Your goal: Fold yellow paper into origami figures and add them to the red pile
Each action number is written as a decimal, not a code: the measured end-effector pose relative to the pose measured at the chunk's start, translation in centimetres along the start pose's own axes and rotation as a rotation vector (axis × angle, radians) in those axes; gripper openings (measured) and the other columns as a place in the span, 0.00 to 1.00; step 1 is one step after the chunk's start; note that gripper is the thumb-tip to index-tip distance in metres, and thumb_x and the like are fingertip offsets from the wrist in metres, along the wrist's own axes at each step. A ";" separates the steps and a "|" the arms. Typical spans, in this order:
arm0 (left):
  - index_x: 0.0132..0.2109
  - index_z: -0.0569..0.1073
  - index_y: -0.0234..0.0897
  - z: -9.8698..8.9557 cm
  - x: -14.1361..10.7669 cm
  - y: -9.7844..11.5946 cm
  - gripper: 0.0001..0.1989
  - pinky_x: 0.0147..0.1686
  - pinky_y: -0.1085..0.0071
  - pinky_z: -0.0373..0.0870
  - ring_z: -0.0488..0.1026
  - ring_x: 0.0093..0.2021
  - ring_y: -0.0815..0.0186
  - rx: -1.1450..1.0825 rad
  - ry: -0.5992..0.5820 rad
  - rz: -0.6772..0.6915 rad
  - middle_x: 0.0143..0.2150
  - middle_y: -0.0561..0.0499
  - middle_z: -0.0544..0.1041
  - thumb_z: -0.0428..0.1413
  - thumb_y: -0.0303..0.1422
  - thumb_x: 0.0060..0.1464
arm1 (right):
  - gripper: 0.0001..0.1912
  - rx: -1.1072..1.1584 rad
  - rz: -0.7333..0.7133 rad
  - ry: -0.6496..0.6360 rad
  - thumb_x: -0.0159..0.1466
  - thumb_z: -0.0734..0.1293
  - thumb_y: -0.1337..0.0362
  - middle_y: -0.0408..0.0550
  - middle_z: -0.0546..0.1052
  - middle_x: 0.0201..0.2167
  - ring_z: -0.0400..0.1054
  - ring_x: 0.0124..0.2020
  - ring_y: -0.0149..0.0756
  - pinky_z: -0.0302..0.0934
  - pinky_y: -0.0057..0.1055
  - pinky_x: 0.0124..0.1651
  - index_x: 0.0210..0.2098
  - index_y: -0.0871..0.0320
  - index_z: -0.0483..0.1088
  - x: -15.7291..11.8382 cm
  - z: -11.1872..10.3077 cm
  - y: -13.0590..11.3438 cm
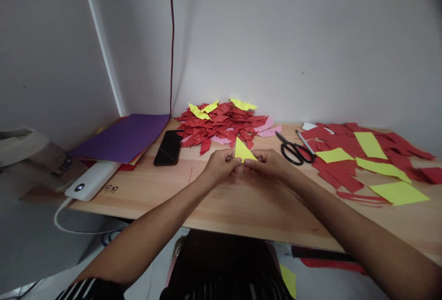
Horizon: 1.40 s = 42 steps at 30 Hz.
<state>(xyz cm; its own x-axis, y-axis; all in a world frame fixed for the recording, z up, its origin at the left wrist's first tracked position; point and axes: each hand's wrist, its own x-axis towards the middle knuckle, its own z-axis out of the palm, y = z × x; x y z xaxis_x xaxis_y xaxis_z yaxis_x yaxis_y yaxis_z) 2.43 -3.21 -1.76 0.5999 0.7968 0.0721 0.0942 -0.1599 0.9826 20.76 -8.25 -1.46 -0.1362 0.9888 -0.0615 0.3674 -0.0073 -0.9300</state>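
Between both hands, above the wooden table (pixel 207 208), is a folded piece of yellow paper (pixel 242 151) with a triangular outline and one point upward. My left hand (pixel 223 164) pinches its lower left corner between thumb and finger. At its lower right corner, my right hand (pixel 267 162) grips it the same way, the thumbs close together. Just behind the hands lies a heap of folded red paper pieces (pixel 221 125), with a few folded yellow pieces (pixel 243 104) on top and some pink pieces (pixel 267 127) at its edge.
Black-handled scissors (pixel 293 149) and a pen (pixel 305 142) lie right of the hands. Farther right are red paper strips (pixel 340 173) and yellow paper sheets (pixel 398 193). On the left are a phone (pixel 168 148), purple paper (pixel 127 136) and a white power bank (pixel 93 181) with a cable.
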 end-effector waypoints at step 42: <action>0.24 0.64 0.35 -0.9 0.1 0.2 0.14 0.17 0.77 0.51 0.57 0.15 0.76 -0.017 -0.008 -0.065 0.16 0.57 0.67 0.56 0.40 0.48 | 0.19 -0.049 0.104 -0.117 0.56 0.69 0.48 0.47 0.77 0.24 0.64 0.22 0.27 0.52 0.25 0.24 0.27 0.60 0.73 -1.1 -2.0 -1.6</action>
<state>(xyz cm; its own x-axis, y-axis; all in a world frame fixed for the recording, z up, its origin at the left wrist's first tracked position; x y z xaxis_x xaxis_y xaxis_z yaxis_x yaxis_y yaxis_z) 1.79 -2.70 -1.44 0.5989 0.8008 0.0067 0.1200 -0.0980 0.9879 22.15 -9.01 0.80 -0.2001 0.9591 -0.2004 0.4291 -0.0982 -0.8979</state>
